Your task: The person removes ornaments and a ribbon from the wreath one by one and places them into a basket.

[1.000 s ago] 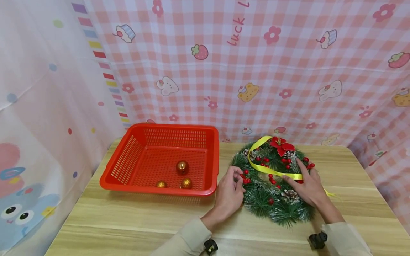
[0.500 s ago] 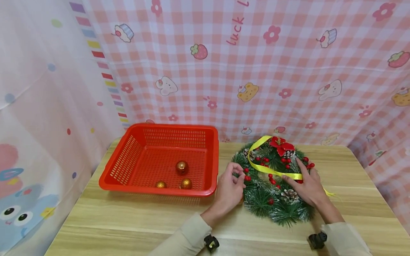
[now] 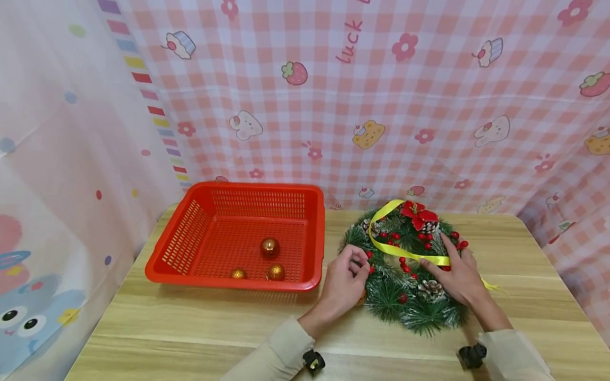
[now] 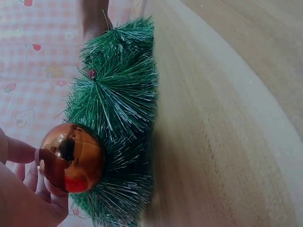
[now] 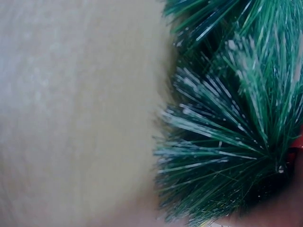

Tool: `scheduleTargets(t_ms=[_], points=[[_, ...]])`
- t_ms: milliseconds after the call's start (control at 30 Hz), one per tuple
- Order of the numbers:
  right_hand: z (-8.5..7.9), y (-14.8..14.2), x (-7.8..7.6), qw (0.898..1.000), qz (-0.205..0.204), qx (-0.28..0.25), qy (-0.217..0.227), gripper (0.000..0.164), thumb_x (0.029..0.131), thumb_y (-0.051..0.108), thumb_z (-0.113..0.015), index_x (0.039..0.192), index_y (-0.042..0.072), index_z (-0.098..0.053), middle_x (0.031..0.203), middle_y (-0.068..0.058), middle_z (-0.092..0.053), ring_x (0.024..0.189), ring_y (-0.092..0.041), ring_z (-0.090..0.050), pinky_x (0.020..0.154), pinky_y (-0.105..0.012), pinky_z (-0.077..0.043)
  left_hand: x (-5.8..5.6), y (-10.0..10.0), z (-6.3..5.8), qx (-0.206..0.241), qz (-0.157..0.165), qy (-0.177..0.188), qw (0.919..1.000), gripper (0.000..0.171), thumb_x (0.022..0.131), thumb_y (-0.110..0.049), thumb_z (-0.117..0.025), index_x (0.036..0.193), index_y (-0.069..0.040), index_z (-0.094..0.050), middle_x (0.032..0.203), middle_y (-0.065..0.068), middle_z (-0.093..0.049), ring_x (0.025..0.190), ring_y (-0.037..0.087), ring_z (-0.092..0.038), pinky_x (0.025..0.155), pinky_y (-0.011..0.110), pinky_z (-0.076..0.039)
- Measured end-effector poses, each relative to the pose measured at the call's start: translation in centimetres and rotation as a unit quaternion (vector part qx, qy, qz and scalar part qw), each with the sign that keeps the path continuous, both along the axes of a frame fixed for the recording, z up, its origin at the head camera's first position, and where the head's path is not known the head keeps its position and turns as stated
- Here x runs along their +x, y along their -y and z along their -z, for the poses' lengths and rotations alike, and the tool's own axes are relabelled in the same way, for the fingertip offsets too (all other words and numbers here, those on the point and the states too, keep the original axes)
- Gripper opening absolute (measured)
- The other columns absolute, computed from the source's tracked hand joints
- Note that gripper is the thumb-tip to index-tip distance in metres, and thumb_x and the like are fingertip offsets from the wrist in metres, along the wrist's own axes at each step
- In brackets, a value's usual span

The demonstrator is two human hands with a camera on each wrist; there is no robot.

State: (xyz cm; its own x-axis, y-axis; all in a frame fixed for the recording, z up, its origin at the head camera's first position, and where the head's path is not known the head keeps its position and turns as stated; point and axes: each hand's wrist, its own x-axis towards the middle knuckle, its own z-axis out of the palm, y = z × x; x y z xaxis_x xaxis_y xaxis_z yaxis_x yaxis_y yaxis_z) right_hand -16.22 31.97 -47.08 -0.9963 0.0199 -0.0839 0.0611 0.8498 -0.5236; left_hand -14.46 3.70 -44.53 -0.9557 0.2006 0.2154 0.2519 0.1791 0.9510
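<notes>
A green Christmas wreath (image 3: 391, 296) with red berries, pine cones and a red flower lies on the table. My left hand (image 3: 340, 278) is at its left edge, with thumb and fingers curled together. They pinch a shiny copper-gold bauble (image 4: 71, 158) at its top, as the left wrist view shows; the ball lies against the green needles. From above, the hand mostly hides it. My right hand (image 3: 459, 278) rests on the wreath's right side, fingers spread and fairly straight, thumb touching the yellow ribbon (image 3: 381, 246). The right wrist view shows mainly blurred needles (image 5: 213, 142).
Left of the wreath stands a red plastic basket (image 3: 314, 238). A shiny gold ball (image 3: 269, 247) and two glittery ones, a larger ball (image 3: 276, 272) and a smaller ball (image 3: 238, 273), lie inside. A checked curtain (image 3: 305, 116) hangs behind the wooden table (image 3: 214, 328).
My left hand has shifted slightly right and its fingers have changed their hold at the wreath's left edge. The right hand stays in place. The head view has moved a little.
</notes>
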Motion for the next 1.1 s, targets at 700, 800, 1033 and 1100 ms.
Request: scheduleTargets(t_ms=[700, 800, 1033, 1100], points=[[-0.1, 0.0, 0.1, 1.0, 0.0, 0.0, -0.001, 0.095, 0.096, 0.061, -0.048, 0.159, 0.01, 0.001, 0.143, -0.051, -0.01, 0.128, -0.067, -0.019, 0.09, -0.077, -0.032, 0.7, 0.9, 0.5, -0.097, 0.03, -0.088, 0.991, 0.016, 0.089, -0.005, -0.071, 0.101, -0.013, -0.061, 0.086, -0.006, -0.07, 0.072, -0.003, -0.062, 0.072, 0.016, -0.051], [-0.1, 0.0, 0.0, 1.0, 0.0, 0.001, 0.001, 0.095, 0.096, 0.061, -0.048, 0.159, 0.01, 0.002, 0.143, -0.051, -0.01, 0.128, -0.068, -0.019, 0.09, -0.077, -0.032, 1.0, 1.2, 0.5, -0.103, 0.029, -0.075, 0.9914, 0.019, 0.088, -0.005, -0.072, 0.101, -0.013, -0.061, 0.085, -0.007, -0.072, 0.071, -0.005, -0.063, 0.073, 0.016, -0.052], [0.0, 0.0, 0.1, 1.0, -0.001, 0.002, -0.004, 0.095, 0.096, 0.061, -0.048, 0.159, 0.01, 0.001, 0.142, -0.051, -0.012, 0.127, -0.066, -0.021, 0.09, -0.076, -0.034, 1.2, 1.6, 0.5, -0.092, 0.048, -0.044, 0.9936, 0.021, 0.088, -0.001, -0.07, 0.102, -0.012, -0.06, 0.085, -0.006, -0.072, 0.072, -0.003, -0.063, 0.071, 0.017, -0.052], [0.0, -0.1, 0.1, 1.0, -0.001, 0.003, -0.005, 0.094, 0.096, 0.06, -0.048, 0.159, 0.009, 0.001, 0.141, -0.051, -0.013, 0.126, -0.066, -0.021, 0.089, -0.076, -0.034, 1.2, 1.7, 0.4, -0.073, 0.057, -0.025, 0.9954, 0.02, 0.089, 0.0, -0.069, 0.104, -0.01, -0.06, 0.087, -0.003, -0.071, 0.073, -0.001, -0.064, 0.071, 0.018, -0.053]])
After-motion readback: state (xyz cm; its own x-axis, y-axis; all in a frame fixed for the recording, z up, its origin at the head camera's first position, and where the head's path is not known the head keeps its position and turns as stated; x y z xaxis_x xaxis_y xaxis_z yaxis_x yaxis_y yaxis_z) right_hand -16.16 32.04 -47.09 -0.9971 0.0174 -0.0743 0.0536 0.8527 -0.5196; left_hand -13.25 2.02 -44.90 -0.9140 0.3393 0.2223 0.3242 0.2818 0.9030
